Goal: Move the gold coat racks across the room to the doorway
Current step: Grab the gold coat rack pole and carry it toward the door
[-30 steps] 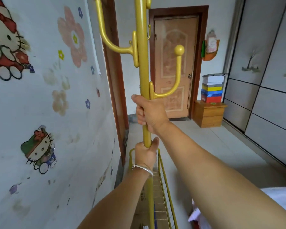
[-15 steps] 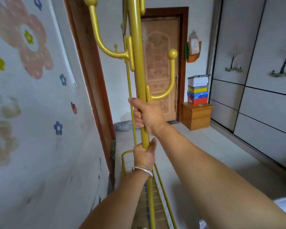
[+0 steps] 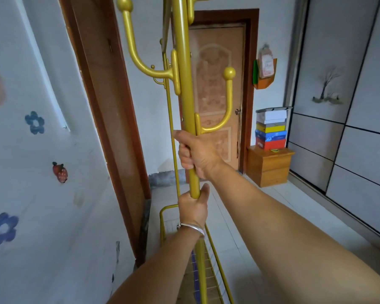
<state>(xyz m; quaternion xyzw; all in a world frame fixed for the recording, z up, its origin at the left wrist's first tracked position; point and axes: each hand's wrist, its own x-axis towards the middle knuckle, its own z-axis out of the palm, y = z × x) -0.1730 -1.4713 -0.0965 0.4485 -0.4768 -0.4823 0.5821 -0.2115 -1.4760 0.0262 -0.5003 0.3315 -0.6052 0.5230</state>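
Coat rack (image 3: pixel 184 88) pole held upright, both grips wrapped tight around it.
Right hand (image 3: pixel 198 154) is stacked above left hand (image 3: pixel 192 208); doorway (image 3: pixel 110 110) lies ahead-left.

No readable text anywhere in view.

The stacked boxes (image 3: pixel 271 128) by the door carry printing, and the card (image 3: pixel 266 64) in the wall holder bears a pattern, but both are too small and blurred to make out any word, brand or number.
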